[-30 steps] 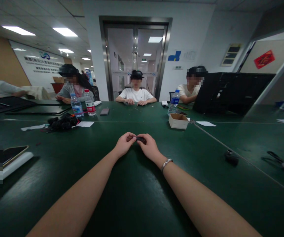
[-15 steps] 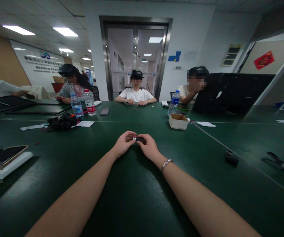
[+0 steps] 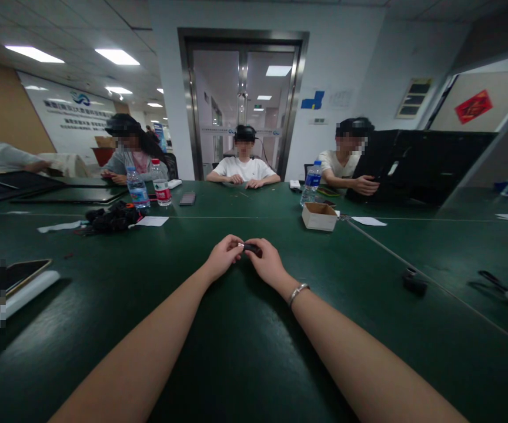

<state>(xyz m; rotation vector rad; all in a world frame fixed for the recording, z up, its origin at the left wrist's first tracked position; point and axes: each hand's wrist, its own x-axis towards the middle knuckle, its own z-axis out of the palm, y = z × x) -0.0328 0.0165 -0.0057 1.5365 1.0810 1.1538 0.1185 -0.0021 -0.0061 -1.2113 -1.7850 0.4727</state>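
A small dark, rod-like object with a silver end (image 3: pixel 253 249) is held between my two hands, over the middle of the green table. My right hand (image 3: pixel 266 258) grips its black body between thumb and fingers. At the silver end, my left hand (image 3: pixel 224 257) pinches with thumb and fingertips, which cover most of that end. The fingertips of both hands almost meet. A silver bracelet (image 3: pixel 298 294) circles my right wrist. The object's exact kind is too small to make out.
Beyond my hands stands an open cardboard box (image 3: pixel 319 217). Bottles (image 3: pixel 162 187), a tangled black bundle (image 3: pixel 112 218) and papers lie farther back. At right is a small black item (image 3: pixel 414 282); at left, a phone (image 3: pixel 27 273). Several people sit around the table (image 3: pixel 254 364).
My left fingers have shifted slightly over the silver end, covering more of it. Across the table, the person at right has lowered a hand from the face to the black case.
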